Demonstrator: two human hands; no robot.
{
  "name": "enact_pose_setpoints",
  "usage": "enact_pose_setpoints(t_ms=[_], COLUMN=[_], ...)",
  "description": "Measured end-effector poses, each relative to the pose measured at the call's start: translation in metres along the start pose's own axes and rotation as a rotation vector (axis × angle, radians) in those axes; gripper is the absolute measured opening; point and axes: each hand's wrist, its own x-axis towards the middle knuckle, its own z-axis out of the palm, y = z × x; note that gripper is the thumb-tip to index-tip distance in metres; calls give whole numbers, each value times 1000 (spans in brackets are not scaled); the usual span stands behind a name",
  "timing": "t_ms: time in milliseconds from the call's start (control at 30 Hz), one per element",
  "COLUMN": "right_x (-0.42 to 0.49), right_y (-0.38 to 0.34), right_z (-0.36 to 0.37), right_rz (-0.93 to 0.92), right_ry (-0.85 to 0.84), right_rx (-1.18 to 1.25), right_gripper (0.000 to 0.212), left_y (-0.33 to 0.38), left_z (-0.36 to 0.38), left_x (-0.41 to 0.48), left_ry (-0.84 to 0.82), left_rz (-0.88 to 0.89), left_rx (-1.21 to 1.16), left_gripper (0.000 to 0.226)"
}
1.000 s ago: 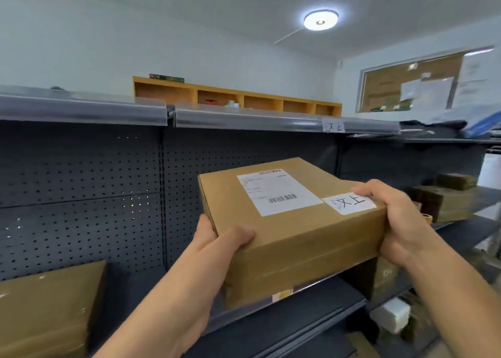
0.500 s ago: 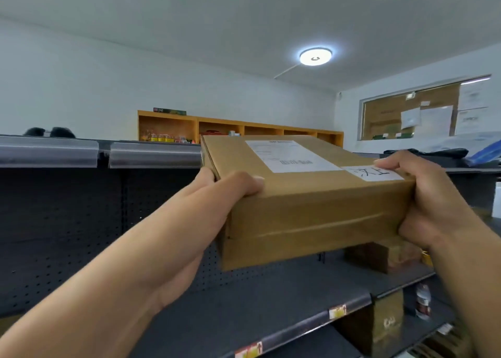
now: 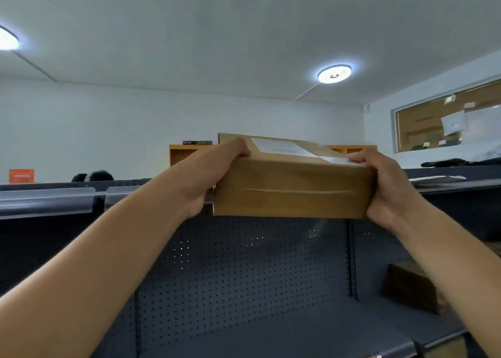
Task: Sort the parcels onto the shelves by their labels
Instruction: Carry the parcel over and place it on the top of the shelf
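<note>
A round glowing ceiling lamp (image 3: 334, 73) hangs on the white ceiling. Below it, an orange wooden cubby unit (image 3: 184, 153) stands against the white wall. A cork noticeboard (image 3: 444, 126) holds pinned papers at right. A small orange sign (image 3: 21, 176), perhaps a box, sits far left.

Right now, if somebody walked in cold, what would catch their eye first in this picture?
First, the flat brown cardboard parcel with white labels on top, held at the height of the dark metal top shelf, mid-frame. The left hand and right hand grip its two ends, arms stretched up. Next, the glowing round ceiling lamp above, and the dark perforated back panel below the parcel.
</note>
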Motion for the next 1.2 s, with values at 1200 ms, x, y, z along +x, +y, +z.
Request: enact_pose_setpoints(t_ms=[1200], right_x=[282], right_y=[26], right_z=[4], right_rz=[-81], right_ry=[-69], right_rx=[-340], right_gripper=[19], left_y=[-33], left_z=[30], left_x=[240], left_ry=[268], left_rz=[33], left_rx=[103], left_gripper=[39])
